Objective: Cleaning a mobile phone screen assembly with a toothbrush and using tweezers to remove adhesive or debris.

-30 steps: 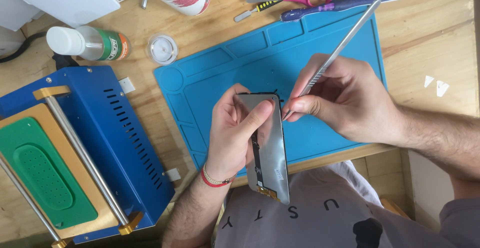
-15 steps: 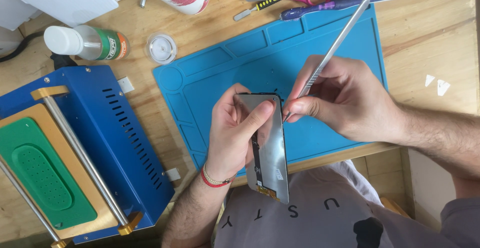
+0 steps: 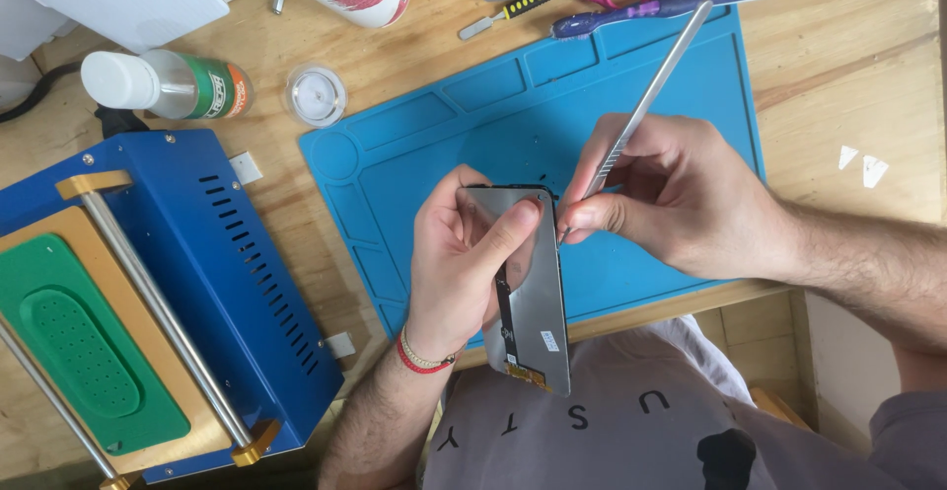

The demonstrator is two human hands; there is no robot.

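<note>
Above blue mat (image 3: pixel 454 135), phone screen (image 3: pixel 538 293) lengthwise upright.

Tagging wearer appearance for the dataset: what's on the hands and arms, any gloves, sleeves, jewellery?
Both hands bare, no gloves. Left hand: a red cord bracelet and a pale beaded one beside it at the wrist, forearm bare. Right hand: no rings or watch in view, hairy forearm bare, with a grey sleeve at the frame's lower right corner.

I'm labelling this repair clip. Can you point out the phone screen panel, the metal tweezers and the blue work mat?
phone screen panel (image 3: pixel 541 302), head view, on its grey back face.
metal tweezers (image 3: pixel 659 68), head view, on the bare shaft above the right hand.
blue work mat (image 3: pixel 444 125), head view, on a bare upper compartment.
</note>
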